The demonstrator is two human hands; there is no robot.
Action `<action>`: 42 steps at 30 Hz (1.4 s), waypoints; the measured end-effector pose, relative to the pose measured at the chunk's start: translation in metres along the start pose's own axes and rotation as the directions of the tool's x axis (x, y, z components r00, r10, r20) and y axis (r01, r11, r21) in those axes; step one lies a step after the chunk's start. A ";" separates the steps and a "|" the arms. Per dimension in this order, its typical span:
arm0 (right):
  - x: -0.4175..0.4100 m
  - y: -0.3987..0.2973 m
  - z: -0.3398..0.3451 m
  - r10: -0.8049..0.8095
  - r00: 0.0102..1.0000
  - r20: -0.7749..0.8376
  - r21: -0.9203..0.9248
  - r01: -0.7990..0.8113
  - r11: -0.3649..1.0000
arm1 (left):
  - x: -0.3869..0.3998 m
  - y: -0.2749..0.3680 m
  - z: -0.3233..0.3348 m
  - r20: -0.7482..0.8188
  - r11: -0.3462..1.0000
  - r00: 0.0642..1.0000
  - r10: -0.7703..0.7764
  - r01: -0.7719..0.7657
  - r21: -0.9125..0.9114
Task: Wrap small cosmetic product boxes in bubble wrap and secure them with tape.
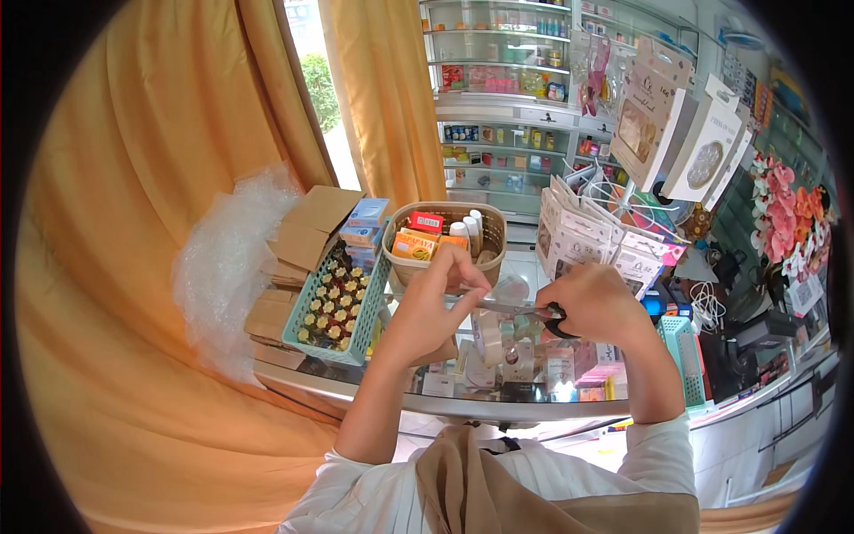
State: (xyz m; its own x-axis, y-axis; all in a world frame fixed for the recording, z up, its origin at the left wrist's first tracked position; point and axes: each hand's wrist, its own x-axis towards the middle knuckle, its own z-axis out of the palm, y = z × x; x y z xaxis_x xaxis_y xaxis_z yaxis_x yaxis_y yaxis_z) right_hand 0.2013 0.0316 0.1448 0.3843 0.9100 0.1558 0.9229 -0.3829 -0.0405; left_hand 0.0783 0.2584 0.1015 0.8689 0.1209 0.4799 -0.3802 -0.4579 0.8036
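My right hand (594, 304) grips a pair of scissors (510, 308) by the black handles, the metal blades pointing left. At the blade tips, my left hand (437, 310) has thumb and forefinger pinched together on what looks like a thin clear strip; its exact nature is hard to make out. Below the blades, a roll of tape (492, 337) stands on the glass display counter (427, 398). Just beyond my left hand sits a beige woven basket (497, 220), holding orange boxes (412, 245), a red box (425, 221) and white-capped bottles (472, 227).
Left lie a teal basket (381, 314) of small bottles with flower-shaped caps, cardboard (313, 220) and bubble wrap (227, 274). A rack of boxed press-on nails (650, 127) rises at right, near a teal tray (680, 360) and a white cable (707, 306). Curtains (167, 167) hang left.
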 end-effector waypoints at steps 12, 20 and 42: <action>-0.003 0.002 0.003 0.011 1.000 -0.022 0.024 -0.011 1.000 | -0.004 -0.013 0.007 0.090 0.979 0.984 -0.156 0.166 -0.120; -0.007 0.001 0.003 0.047 0.999 -0.011 0.052 -0.047 0.998 | -0.006 -0.008 0.006 0.099 0.983 0.981 -0.167 0.174 -0.060; -0.030 0.022 0.078 0.285 0.881 0.377 -0.019 -0.300 0.954 | -0.007 -0.011 0.003 0.061 0.984 0.984 -0.168 0.171 -0.049</action>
State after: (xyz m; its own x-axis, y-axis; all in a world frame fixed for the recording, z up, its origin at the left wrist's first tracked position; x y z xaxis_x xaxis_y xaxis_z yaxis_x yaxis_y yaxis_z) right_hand 0.2117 0.0081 0.0626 0.6101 0.7532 -0.2461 0.7647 -0.6410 -0.0661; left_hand 0.0775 0.2599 0.0877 0.9379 0.1423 0.3163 -0.2415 -0.3866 0.8901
